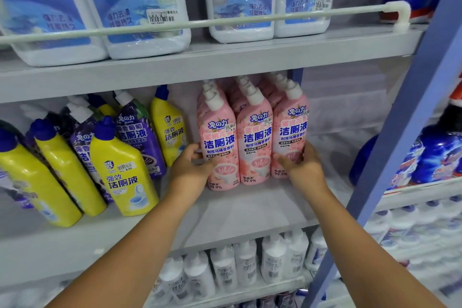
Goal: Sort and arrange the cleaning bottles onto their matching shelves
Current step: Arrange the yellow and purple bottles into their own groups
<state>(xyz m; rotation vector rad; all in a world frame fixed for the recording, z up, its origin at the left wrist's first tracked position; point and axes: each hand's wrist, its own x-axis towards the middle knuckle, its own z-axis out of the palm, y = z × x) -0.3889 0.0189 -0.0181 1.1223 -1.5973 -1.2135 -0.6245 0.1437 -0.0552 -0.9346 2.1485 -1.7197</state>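
Note:
Three rows of pink bottles with white caps stand upright on the middle shelf (pixel 250 210). My left hand (pixel 191 166) grips the front left pink bottle (pixel 220 142) low on its side. My right hand (pixel 303 165) grips the front right pink bottle (pixel 290 130) from the right. Between them stands the front middle pink bottle (pixel 255 140). To the left, yellow bottles (pixel 122 167) with blue caps and purple bottles (pixel 140 132) lean in a mixed group.
Large white jugs with blue labels (pixel 140 7) sit on the top shelf behind a white rail (pixel 225 21). White bottles (pixel 235 265) fill the shelf below. A blue upright post (pixel 400 147) borders the right, with blue bottles (pixel 440 155) beyond. Bare shelf lies right of the pink bottles.

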